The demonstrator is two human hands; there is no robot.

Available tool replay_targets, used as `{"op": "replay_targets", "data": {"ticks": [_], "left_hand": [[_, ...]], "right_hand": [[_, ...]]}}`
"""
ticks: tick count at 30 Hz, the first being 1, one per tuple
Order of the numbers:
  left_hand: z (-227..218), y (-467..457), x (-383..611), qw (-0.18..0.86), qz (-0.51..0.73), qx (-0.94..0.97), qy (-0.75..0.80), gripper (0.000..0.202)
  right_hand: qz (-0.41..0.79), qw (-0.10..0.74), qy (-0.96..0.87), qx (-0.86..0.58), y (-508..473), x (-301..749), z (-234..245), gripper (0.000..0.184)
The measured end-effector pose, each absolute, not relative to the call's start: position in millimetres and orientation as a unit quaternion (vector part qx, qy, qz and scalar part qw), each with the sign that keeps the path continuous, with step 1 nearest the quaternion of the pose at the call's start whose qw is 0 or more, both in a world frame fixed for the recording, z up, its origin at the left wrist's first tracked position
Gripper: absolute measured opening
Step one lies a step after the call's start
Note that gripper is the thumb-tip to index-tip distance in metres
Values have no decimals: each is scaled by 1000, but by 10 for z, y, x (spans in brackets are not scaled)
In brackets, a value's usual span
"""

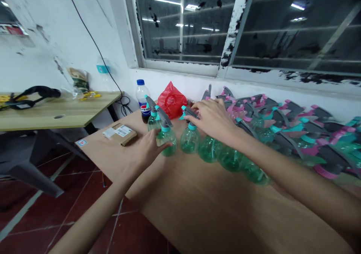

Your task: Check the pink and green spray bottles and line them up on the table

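Observation:
My left hand is curled round the left side of a green spray bottle with a grey trigger head, its thumb across the front. Behind that bottle stands a second green spray bottle. My right hand is closed at the grey and teal head of another spray bottle, which stands upright on the table; the fingers' far side is hidden. To the right, several more green bottles stand in a row beneath my right forearm.
Many grey-headed spray bottles with pink or teal collars crowd the right side of the table. A red plastic bag, a cola bottle and a flattened carton lie toward the back left. A second table stands left.

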State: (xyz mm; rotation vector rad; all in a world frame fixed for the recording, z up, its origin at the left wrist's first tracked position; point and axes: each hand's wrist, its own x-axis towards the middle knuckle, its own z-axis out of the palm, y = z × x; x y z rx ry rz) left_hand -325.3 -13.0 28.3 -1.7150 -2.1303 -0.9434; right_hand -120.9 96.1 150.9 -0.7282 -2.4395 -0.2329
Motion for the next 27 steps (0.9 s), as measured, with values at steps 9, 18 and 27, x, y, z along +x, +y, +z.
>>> {"op": "replay_targets", "data": {"ticks": [9, 18, 27], "left_hand": [[502, 107, -3243, 166, -249, -608, -735, 56], [496, 200, -3250, 176, -249, -611, -730, 55], [409, -432, -2760, 133, -346, -603, -707, 49]], "right_hand": [[-161, 238, -907, -307, 1163, -1452, 1368, 33], [-158, 229, -921, -271, 994, -1360, 1447, 36], [-156, 216, -938, -224, 643, -990, 1458, 32]]}}
